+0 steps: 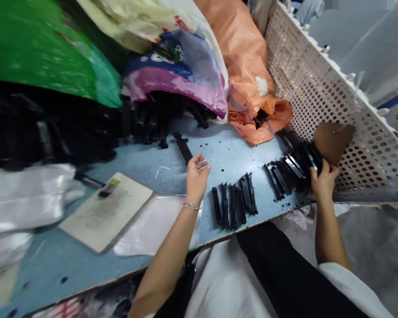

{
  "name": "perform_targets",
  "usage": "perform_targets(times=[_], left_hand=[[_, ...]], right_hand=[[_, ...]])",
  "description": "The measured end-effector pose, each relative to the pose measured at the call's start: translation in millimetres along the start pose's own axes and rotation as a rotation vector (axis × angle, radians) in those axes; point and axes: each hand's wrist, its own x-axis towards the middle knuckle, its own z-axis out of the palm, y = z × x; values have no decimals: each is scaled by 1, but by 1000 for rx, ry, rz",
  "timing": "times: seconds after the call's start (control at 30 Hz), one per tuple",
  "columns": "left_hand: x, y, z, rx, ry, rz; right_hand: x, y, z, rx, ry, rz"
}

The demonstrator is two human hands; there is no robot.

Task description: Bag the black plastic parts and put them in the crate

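Blue tabletop (234, 154), grey floor (381, 240) below: your right hand (324, 179) touches bars (293, 165) beside the crate (300, 77), grip unclear; your left hand (198, 176), spread loosely, is at another bar (183, 148) left of the crate.

open blue tabletop (240, 155) between left hand (197, 174) and rightmost black strips (280, 179), perforated crate wall (307, 84) barring the right, orange sack (245, 53) blocking beyond

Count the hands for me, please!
2: the left hand near a lone black piece, the right hand at the black pieces beside the perforated crate. No others show.
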Motion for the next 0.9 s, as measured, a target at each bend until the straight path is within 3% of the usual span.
perform_targets(times=[0.1, 0.2, 0.3, 0.37, 0.43, 0.57, 0.67, 0.8, 0.9], left_hand=[[44, 6, -18, 279, 214, 43], [86, 13, -29, 553, 335, -49], [113, 18, -30, 550, 226, -224], [115, 23, -27, 439, 104, -299], [99, 28, -21, 344, 5, -317], [23, 37, -6, 72, -254, -271], [-39, 45, 2, -59, -404, -153], [-78, 56, 0, 50, -373, -21], [-83, 60, 1, 200, -299, 92]], right_hand=[[-1, 5, 8, 76, 60, -25], [-2, 3, 2, 116, 183, -99], [-4, -11, -5, 200, 295, -150], [-11, -32, -7, 313, 306, -239], [-24, -66, -6, 457, 201, -357], [-57, -156, -2, 684, -272, -626], [-69, -212, 0, 631, -377, -910], [-73, -244, 5, 541, -362, -1130], [-86, -248, 9, 712, -485, -967]])
